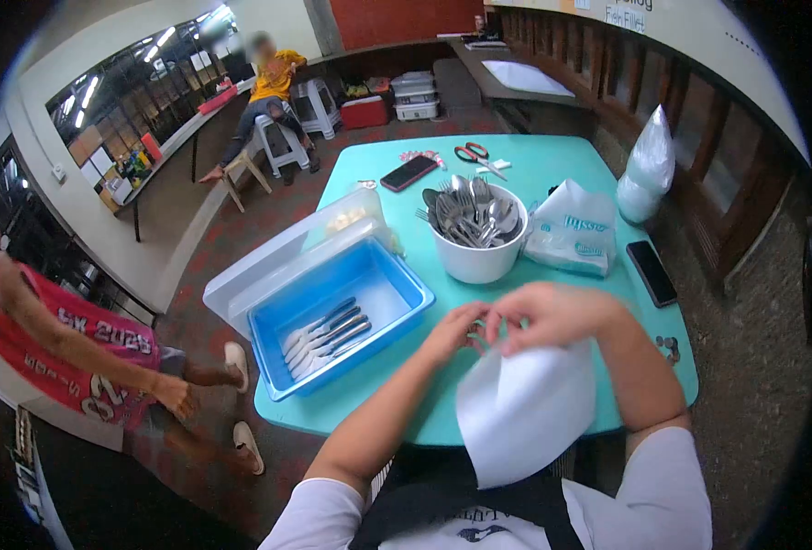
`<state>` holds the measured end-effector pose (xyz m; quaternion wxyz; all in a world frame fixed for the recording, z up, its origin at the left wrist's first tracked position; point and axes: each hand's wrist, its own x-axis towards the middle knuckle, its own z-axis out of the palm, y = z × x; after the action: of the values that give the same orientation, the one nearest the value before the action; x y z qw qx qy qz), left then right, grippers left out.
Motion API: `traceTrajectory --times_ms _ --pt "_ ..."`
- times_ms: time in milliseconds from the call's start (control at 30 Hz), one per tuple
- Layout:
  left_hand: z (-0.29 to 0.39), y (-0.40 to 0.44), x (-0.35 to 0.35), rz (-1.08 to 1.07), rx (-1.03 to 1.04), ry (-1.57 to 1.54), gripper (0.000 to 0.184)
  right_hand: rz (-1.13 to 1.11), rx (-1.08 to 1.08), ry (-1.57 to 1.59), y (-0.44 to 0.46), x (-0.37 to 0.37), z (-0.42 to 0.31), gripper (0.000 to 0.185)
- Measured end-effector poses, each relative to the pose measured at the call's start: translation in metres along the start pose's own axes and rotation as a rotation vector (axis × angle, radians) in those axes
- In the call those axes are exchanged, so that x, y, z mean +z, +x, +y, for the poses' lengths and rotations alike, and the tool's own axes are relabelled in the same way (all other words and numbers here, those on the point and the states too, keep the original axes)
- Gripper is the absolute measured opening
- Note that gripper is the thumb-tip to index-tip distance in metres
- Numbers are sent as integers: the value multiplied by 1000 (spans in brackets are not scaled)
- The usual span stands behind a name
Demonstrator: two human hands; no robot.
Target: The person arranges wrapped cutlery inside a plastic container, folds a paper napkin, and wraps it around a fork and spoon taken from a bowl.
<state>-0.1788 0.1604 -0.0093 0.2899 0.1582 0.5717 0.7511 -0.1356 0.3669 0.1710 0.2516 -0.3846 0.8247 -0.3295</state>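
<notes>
Biggest thing here is the teal counter [562, 158], and pretty much everything's on it. Next up, the blue tub [378, 275] on the left side, with its see-through lid [277, 261] leaning up along the far edge. Then the white sheet [534, 403], hanging over the near edge under the right hand [557, 316]. Those fingers are bent in narrow and holding its top. The left hand [456, 330] is right next to them, fingers curled, but I can't tell if they've got a corner too, too blurry.

Past the hands there's a white bucket [479, 266] crammed with loose cutlery [470, 211], a tissue pack [571, 243] just beside it and a plastic-wrapped bundle [644, 174] further right. Smaller stuff: black phone [651, 273] by the right edge, another phone [409, 172] at the back, red-handled scissors [473, 153] near that one, and a row of wrapped utensils [319, 344] inside the tub.
</notes>
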Motion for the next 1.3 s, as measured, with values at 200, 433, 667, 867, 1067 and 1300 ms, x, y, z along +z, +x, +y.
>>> traceTrajectory --times_ms 200,433,667,867,1067,1300 --pt "-7 -3 -13 47 -171 128 64 225 236 -279 67 26 94 41" --pt "-11 3 -6 458 -58 248 55 534 370 308 32 15 159 72" --pt "-21 14 -10 550 7 119 54 658 432 144 0 47 198 80" --pt "0 2 8 438 22 180 48 780 422 -69 17 57 194 70" --pt "-1 2 4 385 -4 -81 47 735 213 465 18 55 214 38" --pt "11 -6 -12 134 -214 196 50 554 334 500 -12 41 192 26"
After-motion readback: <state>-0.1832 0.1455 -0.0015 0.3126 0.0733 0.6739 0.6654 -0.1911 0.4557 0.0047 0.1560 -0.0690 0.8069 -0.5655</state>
